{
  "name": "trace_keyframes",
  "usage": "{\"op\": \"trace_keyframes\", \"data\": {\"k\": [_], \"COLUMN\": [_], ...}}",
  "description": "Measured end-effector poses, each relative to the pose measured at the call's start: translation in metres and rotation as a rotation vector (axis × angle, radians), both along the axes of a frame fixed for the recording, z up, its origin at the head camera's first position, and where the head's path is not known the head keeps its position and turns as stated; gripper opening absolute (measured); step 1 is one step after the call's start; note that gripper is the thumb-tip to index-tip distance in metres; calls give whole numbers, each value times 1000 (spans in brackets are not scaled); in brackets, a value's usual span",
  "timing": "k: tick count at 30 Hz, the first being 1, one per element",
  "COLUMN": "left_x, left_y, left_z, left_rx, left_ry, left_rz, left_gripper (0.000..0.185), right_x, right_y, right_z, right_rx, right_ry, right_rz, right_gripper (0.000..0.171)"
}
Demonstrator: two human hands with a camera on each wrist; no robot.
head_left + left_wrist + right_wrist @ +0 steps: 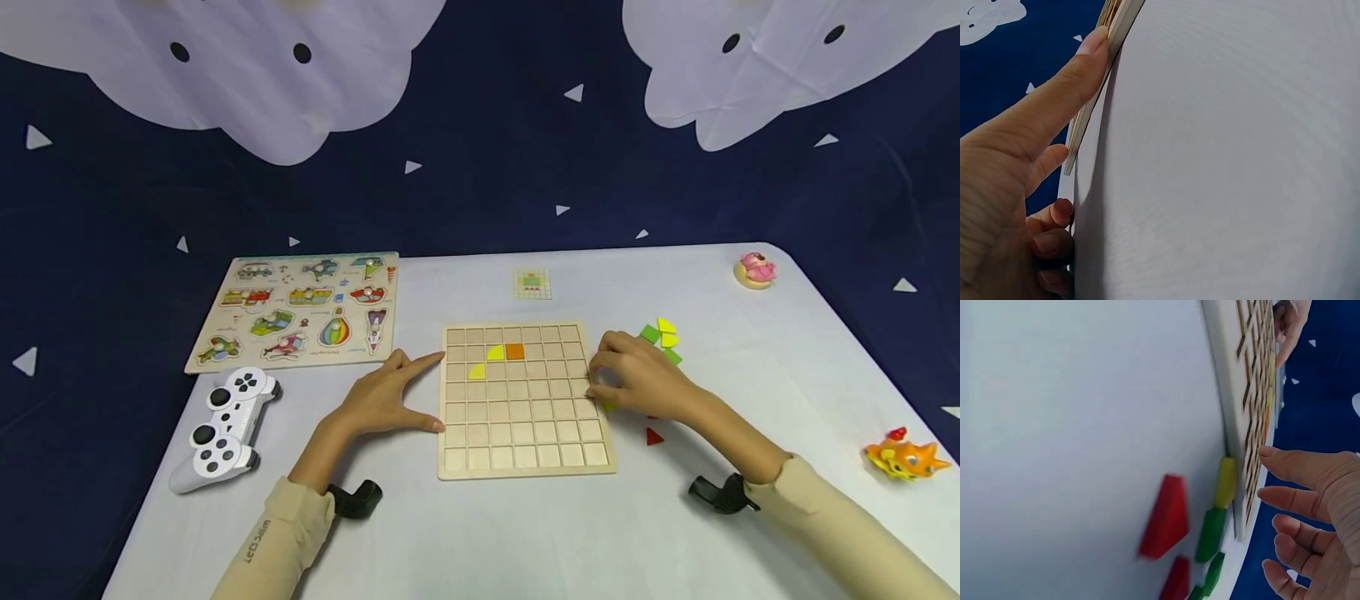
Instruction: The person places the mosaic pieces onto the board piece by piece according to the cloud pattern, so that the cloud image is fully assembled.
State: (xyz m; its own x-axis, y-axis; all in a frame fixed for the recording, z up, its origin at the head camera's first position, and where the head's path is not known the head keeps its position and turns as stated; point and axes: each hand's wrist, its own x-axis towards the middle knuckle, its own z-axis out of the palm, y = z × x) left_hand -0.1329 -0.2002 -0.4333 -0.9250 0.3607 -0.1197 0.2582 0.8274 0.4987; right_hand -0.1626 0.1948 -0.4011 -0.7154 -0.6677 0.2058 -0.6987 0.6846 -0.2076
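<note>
My left hand (382, 398) touches the left edge of a wooden grid board (520, 433), thumb and index finger spread wide along it. In the left wrist view, the thumb (1069, 81) presses on the rim and the other fingers curl loosely. On the board lie an orange square (515, 352) and two yellow quarter-round pieces, one (496, 353) beside the square and one (477, 372) a row nearer. My right hand (637, 375) is over the board's right edge, thumb and index fingertips apart with no piece visible between them. A yellow piece (1225, 481) lies against that edge.
Green pieces (649, 334), yellow pieces (667, 326) and red triangles (655, 437) lie right of the board. A small pattern card (532, 284) is behind it. Left are a picture puzzle (300, 312) and white game controller (228, 421); right are pink (756, 271) and orange (906, 458) toys.
</note>
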Motion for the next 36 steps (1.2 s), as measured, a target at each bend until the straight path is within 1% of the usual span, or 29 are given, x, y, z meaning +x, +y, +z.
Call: {"op": "trace_keyframes", "data": {"k": [8,19,27,32,36], "left_x": [0,1,0,0,0], "left_y": [0,0,0,0,0], "left_z": [0,-3,-2,-1,-1], "left_rx": [0,1,1,7,6], "left_ry": [-1,-3,5,3,3], "left_rz": [0,5,2,1,2], "left_gripper": [110,110,110,110,110], "right_x": [7,15,15,14,12], "right_y": [19,24,23,22,21], "right_z": [-8,-12,-14,-15,-16], "right_rx": [12,29,12,6,3], "right_ry": [51,33,44,37,10], "right_rz": [-12,-23,-2,-21,-39], "right_gripper": [27,28,23,21,20]}}
